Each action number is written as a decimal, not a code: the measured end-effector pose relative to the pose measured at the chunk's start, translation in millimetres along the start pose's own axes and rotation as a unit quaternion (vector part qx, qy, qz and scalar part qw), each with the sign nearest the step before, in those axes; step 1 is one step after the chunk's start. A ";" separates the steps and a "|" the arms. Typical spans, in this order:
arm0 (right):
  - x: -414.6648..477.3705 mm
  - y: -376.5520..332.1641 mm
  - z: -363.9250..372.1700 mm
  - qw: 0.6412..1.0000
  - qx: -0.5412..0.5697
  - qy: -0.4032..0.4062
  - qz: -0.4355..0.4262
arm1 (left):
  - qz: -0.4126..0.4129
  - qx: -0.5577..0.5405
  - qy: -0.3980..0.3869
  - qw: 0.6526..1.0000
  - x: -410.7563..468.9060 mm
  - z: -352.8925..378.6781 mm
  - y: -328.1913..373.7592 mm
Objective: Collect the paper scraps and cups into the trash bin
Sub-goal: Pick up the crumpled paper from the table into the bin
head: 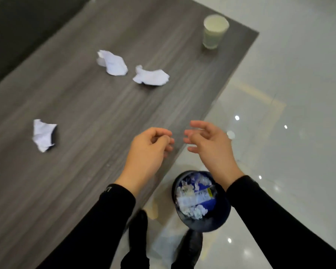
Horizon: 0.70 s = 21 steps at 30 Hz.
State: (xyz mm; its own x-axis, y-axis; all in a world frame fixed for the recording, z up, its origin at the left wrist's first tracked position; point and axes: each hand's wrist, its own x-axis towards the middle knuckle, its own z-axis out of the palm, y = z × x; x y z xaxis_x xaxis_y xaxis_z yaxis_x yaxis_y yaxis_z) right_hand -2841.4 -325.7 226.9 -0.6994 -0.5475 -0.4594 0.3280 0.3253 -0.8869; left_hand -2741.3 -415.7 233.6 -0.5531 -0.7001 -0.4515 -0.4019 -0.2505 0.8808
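Glossy pale floor (pixel 299 94) lies to the right of a grey wood-grain desk (pixel 85 171), and ceiling lights reflect in it as small bright dots.

Writing is hard to find. On the cuff of the left sleeve (pixel 105 210) there is a small pale mark, too blurred to read. Inside the bin (pixel 217 222) lies a blue and white wrapper with a yellow patch; its print cannot be read.

Both hands hang in the air over the near edge of the desk, close together but apart. The left hand (pixel 147 150) has a loose grip: the fingers curl inward toward the thumb, and they hold nothing and touch nothing. The right hand (pixel 208 144) is spread a little wider, fingers bent and separated, also empty.

The bin stands on the floor below the right wrist, just beside the desk edge. It is dark and round, and it holds white shreds and the wrapper.

Three crumpled white paper scraps lie on the desk. One scrap (pixel 44 134) is to the left of the left hand, well apart. The other two are beyond the hands, farther up the desk, near each other: one (pixel 113 63) more to the left and one (pixel 151 76) almost straight ahead of the left hand.

A pale cup (pixel 214 32) stands upright near the far corner of the desk, well beyond the right hand.

Two dark shoes (pixel 190 247) show on the floor below the bin.
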 end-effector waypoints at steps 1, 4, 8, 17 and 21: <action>-0.8 -11.7 12.9 0.999 -0.018 -0.029 -0.003 | 0.008 0.002 0.015 1.000 -1.7 -15.6 8.7; -4.5 -32.5 51.1 0.993 -0.069 -0.092 -0.006 | 0.008 0.003 0.064 0.998 -7.7 -68.7 19.7; -4.7 -37.0 109.3 0.982 -0.099 -0.161 0.010 | -0.028 -0.013 0.146 0.989 -18.2 -139.2 6.5; 19.8 -34.5 219.4 0.969 -0.111 -0.213 0.062 | -0.093 0.041 0.257 0.961 -8.4 -238.6 -40.4; 42.5 -35.1 227.4 0.971 -0.117 -0.197 0.069 | -0.108 0.266 0.244 0.926 31.7 -253.5 -54.6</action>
State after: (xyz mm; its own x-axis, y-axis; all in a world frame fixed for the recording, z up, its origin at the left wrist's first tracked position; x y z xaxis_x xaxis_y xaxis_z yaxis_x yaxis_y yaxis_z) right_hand -2738.2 -535.7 227.7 -0.3477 -0.7238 -0.5960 0.2159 0.5568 -0.8021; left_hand -2551.9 -593.7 207.4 -0.0749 -0.9236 -0.3760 -0.8387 -0.1456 0.5248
